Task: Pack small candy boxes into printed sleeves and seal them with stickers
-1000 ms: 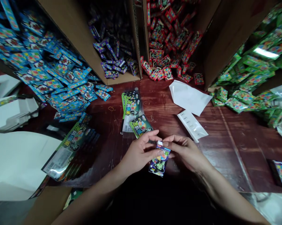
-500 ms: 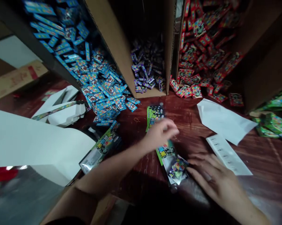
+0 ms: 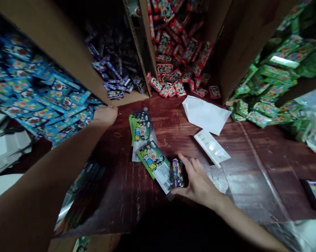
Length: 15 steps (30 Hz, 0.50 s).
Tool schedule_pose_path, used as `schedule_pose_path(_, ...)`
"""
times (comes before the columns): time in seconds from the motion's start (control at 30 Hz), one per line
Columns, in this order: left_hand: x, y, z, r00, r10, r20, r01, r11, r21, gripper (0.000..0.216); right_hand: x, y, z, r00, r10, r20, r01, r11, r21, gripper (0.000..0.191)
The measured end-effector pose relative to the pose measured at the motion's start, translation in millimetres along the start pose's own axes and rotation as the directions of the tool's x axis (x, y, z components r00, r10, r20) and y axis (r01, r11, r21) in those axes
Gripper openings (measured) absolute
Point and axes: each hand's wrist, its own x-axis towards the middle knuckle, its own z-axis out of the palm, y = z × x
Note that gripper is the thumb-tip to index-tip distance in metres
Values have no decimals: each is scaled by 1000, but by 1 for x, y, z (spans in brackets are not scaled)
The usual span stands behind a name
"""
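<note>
My left hand [image 3: 105, 115] reaches to the right edge of a heap of small blue candy packets [image 3: 55, 105]. Its fingers are mostly hidden, and I cannot make out anything in them. My right hand [image 3: 197, 180] rests low on the table, thumb and fingers at the two ends of a small purple candy box [image 3: 177, 173]. This box stands against the lower end of a green and black printed bag [image 3: 155, 164]. Behind that bag lies a small overlapping stack of similar bags [image 3: 140, 127].
Cardboard boxes at the back hold purple packets [image 3: 121, 78] and red packets [image 3: 170, 75]; green packets [image 3: 270, 91] spill out at the right. A crumpled white sheet [image 3: 206, 113] and a white printed strip [image 3: 211, 147] lie right of the bags.
My left hand has moved from over the bags leftward to the blue heap. My right hand now has the purple box between its fingers. The view has turned right.
</note>
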Motion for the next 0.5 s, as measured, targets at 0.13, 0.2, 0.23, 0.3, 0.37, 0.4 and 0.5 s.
schedule_pose_path(0.13, -14, 10, -19, 997, 51, -49, -48, 997, 59, 35, -3, 0, -17, 997, 53, -50, -53, 999, -10, 100)
schedule_pose_path(0.2, -28, 26, -35, 988, 106, -114, -100, 993, 60, 39, -12, 3, -29, 992, 79, -95, -81, 997, -17, 93)
schedule_pose_path(0.23, -37, 38, -44, 976, 139, -169, -136, 990, 27, 41, -19, 6, -36, 990, 94, -106, -97, 995, -23, 92)
schedule_pose_path(0.3, -58, 74, -57, 935, 220, -277, -262, 957, -126, 44, -37, 15, -50, 984, 138, -114, -145, 988, -55, 93)
schedule_pose_path(0.37, -82, 121, -61, 902, 314, -297, -415, 820, -393, 41, -57, 25, -62, 965, 230, -130, -247, 959, -141, 95)
schedule_pose_path(0.4, -95, 149, -58, 892, 378, -249, -452, 706, -546, 37, -67, 30, -67, 943, 299, -150, -325, 922, -209, 93)
schedule_pose_path(0.5, -125, 230, -35, 795, 605, -46, -304, 332, -893, 33, -93, 46, -75, 832, 505, -228, -553, 729, -402, 78)
